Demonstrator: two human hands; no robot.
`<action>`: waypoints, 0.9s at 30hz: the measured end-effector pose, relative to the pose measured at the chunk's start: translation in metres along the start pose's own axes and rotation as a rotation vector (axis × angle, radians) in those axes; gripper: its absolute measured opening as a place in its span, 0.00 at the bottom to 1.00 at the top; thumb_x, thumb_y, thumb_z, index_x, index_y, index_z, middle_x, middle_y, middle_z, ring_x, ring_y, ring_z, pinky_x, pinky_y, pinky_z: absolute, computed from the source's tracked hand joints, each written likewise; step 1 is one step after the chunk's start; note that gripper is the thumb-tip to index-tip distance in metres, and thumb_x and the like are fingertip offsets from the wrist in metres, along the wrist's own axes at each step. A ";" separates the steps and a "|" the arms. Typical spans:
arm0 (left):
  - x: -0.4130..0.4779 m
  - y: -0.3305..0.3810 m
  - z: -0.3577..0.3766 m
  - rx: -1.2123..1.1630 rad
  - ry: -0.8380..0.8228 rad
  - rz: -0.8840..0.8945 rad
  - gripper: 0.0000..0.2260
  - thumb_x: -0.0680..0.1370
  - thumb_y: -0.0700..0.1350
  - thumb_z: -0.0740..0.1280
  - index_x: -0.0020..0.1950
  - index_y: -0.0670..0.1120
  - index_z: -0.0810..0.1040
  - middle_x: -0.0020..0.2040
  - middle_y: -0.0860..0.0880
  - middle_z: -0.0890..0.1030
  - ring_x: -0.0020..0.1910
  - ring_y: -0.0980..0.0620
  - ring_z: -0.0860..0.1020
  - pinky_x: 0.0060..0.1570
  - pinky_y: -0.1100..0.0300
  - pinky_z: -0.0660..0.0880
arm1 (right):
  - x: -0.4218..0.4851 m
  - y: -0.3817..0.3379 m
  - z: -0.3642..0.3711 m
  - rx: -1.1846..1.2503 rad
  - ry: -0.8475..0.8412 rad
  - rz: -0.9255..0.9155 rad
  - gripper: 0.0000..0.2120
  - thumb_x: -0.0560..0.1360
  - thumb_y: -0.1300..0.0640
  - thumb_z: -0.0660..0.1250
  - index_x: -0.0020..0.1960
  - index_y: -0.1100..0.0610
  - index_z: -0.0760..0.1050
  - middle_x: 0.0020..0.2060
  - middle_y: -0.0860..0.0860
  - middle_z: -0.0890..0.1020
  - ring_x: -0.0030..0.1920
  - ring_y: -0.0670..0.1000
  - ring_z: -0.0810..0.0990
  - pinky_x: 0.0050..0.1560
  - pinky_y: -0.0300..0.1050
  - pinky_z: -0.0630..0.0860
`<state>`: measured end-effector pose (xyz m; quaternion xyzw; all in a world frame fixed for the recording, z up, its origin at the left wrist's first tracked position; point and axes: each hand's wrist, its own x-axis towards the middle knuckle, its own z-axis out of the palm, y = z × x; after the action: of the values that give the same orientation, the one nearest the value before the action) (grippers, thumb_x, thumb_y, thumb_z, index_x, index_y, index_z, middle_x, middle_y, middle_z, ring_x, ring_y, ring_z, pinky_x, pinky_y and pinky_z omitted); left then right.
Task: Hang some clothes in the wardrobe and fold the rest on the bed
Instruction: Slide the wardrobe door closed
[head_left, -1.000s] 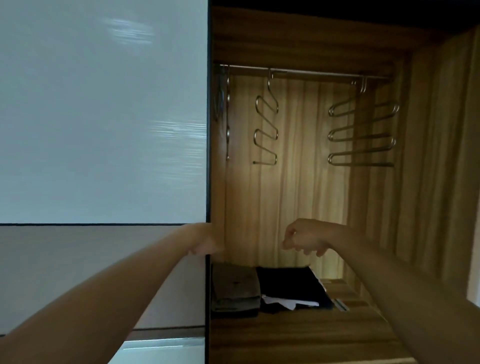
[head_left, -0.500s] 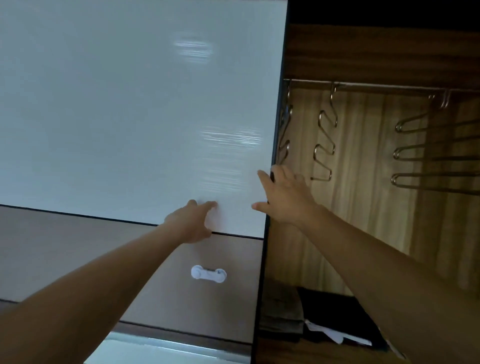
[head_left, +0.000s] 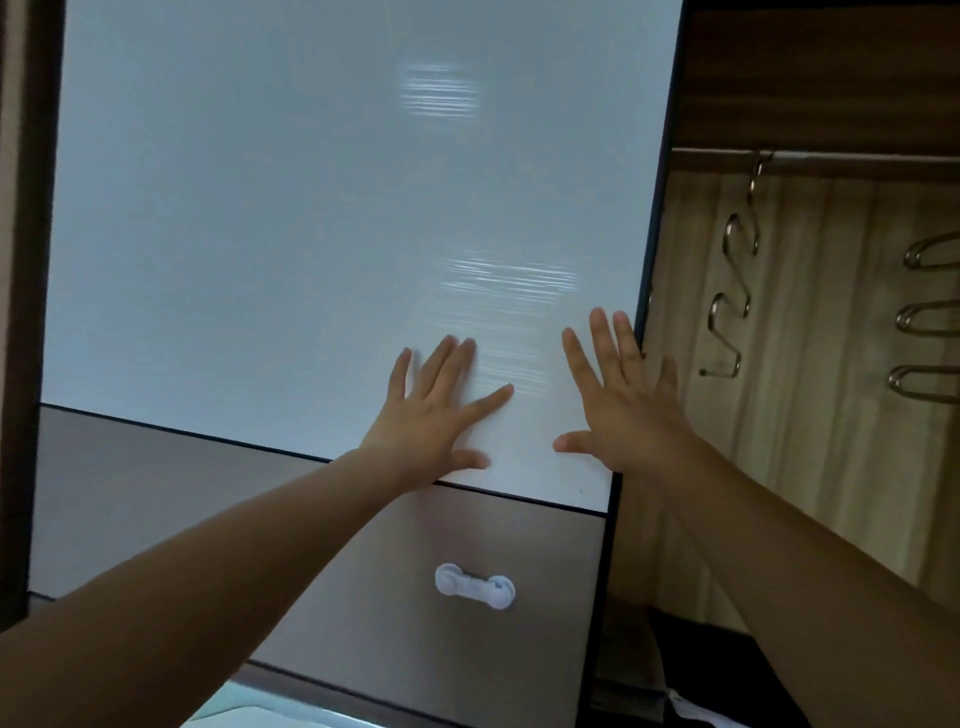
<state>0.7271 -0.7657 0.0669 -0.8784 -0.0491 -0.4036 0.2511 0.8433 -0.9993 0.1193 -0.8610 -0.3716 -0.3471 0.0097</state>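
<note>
both hands press flat on the white sliding door (head_left: 311, 234) of the wardrobe (head_left: 810, 78), left hand (head_left: 434, 421) mid-panel, right hand (head_left: 621, 410) at its dark right edge, fingers spread; beside it, metal hangers (head_left: 732, 291) on the rail (head_left: 857, 158), dark folded clothes (head_left: 727, 686) below.

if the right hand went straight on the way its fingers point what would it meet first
The right hand lies flat on the white door panel, fingers pointing up it, inside the dark door edge. Only bare panel shows along that line, so the way looks free.
</note>
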 end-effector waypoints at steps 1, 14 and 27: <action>0.005 0.000 0.003 0.024 0.021 0.041 0.42 0.74 0.74 0.58 0.80 0.64 0.39 0.81 0.40 0.33 0.79 0.40 0.32 0.74 0.30 0.42 | -0.002 0.006 0.000 0.001 0.005 -0.006 0.63 0.70 0.30 0.70 0.76 0.44 0.20 0.71 0.47 0.17 0.71 0.50 0.16 0.72 0.75 0.46; 0.058 0.081 0.023 0.049 0.264 0.231 0.41 0.74 0.77 0.54 0.82 0.60 0.47 0.81 0.36 0.42 0.81 0.35 0.43 0.70 0.25 0.49 | -0.057 0.115 0.008 -0.057 0.115 0.020 0.60 0.69 0.25 0.65 0.79 0.46 0.25 0.76 0.48 0.24 0.77 0.51 0.24 0.75 0.73 0.47; 0.124 0.235 0.006 -0.045 0.388 0.299 0.40 0.75 0.76 0.52 0.82 0.60 0.49 0.82 0.36 0.44 0.81 0.35 0.44 0.70 0.24 0.45 | -0.169 0.208 0.070 0.845 0.448 0.574 0.37 0.83 0.41 0.58 0.82 0.46 0.39 0.80 0.48 0.60 0.75 0.52 0.67 0.76 0.50 0.64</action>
<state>0.8819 -0.9819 0.0600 -0.7874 0.1396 -0.5240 0.2932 0.9374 -1.2376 0.0140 -0.7542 -0.2178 -0.3257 0.5270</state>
